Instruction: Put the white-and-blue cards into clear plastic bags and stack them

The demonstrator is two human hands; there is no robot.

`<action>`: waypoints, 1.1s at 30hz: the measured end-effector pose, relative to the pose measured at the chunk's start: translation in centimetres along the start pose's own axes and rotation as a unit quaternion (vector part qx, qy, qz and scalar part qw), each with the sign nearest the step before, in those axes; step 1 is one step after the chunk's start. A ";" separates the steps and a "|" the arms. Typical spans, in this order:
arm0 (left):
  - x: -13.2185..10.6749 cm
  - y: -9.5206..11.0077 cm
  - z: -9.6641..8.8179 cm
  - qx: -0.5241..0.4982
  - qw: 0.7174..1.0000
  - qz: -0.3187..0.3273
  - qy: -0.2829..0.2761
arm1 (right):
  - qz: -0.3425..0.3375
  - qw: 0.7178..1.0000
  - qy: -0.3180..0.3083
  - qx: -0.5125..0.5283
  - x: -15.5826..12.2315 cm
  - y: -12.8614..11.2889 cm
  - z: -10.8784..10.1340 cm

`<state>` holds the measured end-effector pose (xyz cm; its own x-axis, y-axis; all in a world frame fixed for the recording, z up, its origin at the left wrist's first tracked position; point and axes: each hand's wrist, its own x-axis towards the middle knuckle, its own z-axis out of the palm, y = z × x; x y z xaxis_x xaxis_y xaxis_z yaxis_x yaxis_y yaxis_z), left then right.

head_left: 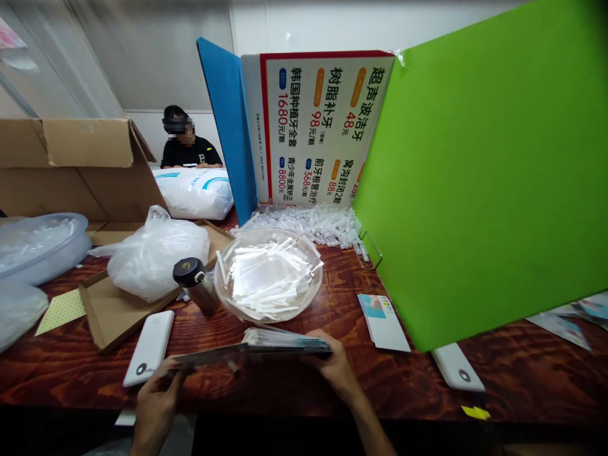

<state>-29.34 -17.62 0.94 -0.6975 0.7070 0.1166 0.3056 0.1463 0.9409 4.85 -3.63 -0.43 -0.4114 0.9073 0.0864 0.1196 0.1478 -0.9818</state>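
Low in front of me, a dark flat board (213, 356) is seen almost edge-on, spanning both hands. A stack of thin white and clear packets (280, 339) lies on its right half; what the packets hold is too blurred to tell. My left hand (159, 399) pinches the board's left end, fingers closed. At the right end, my right hand (339, 370) is closed round the board and the stack's edge, its fingertips partly hidden beneath. Just beyond stands a clear round bowl (232, 311) full of white strips and clear film pieces.
Behind the bowl lies a heap of small clear tubes (308, 225), between upright blue (223, 114) and green (484, 177) panels. A dark flask (194, 285), tied plastic bag (156, 253), white devices (149, 348) and cards (384, 322) surround the bowl. A person (190, 145) sits beyond.
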 end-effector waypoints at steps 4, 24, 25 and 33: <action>-0.1 0.0 -0.9 0.016 1.000 0.002 -0.009 | 0.001 1.000 -0.002 -0.001 0.1 -0.1 0.0; -3.4 2.2 -0.1 -0.015 0.985 0.150 -0.088 | 0.005 1.000 -0.007 0.016 0.1 -0.1 0.1; -4.0 2.3 0.8 0.007 0.979 0.160 -0.122 | 0.005 1.000 -0.010 0.020 0.1 -0.2 0.1; -6.3 -0.4 7.7 0.161 0.964 0.206 -0.047 | -0.001 0.991 -0.093 0.092 -0.2 -0.2 -0.4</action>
<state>-20.07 -16.80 -2.61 -0.4174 0.8079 0.4160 0.7405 0.0371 0.6711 5.29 -3.66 -0.22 -0.5725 0.8168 0.0715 -0.0403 0.0591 -0.9974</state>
